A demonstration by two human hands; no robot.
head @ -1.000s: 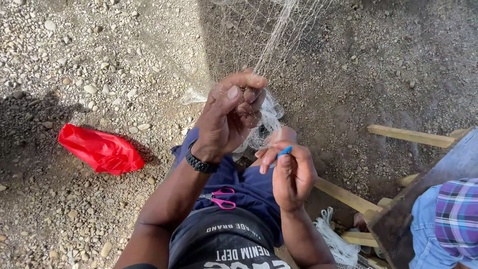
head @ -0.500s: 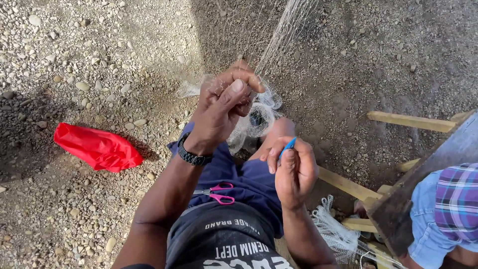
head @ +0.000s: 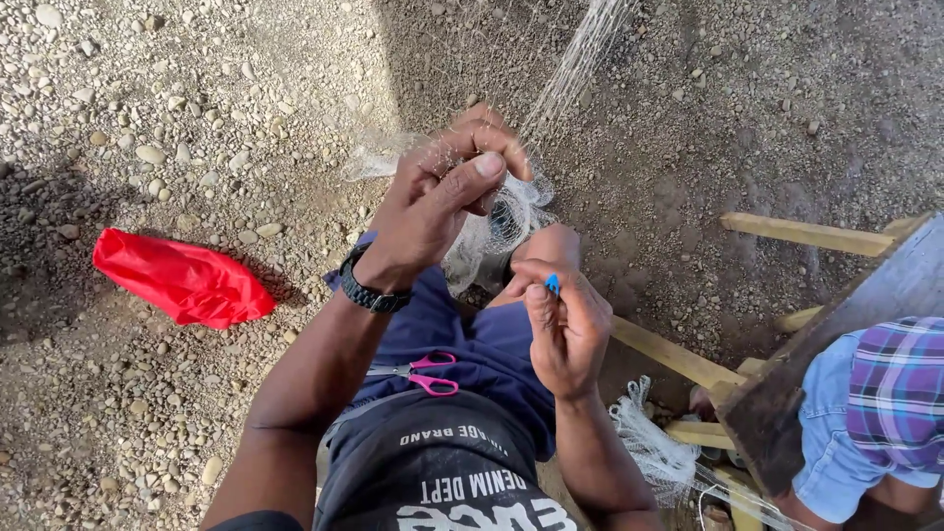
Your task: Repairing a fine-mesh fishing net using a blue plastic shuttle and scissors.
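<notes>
The left hand [head: 433,211] is bunching a fine white net [head: 511,211] in a closed grip, while the net's long strand is running up and away from it. The right hand [head: 565,320] is pinching a small blue tool [head: 553,285] just below the bunch (nearer the lap). Pink-handled scissors [head: 428,372] are lying on the thigh.

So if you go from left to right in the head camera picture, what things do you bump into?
Crumpled red plastic bag → black wristwatch on the left hand → small blue tool pinched in the right hand → pale wooden slat → another person's purple checked sleeve.
</notes>
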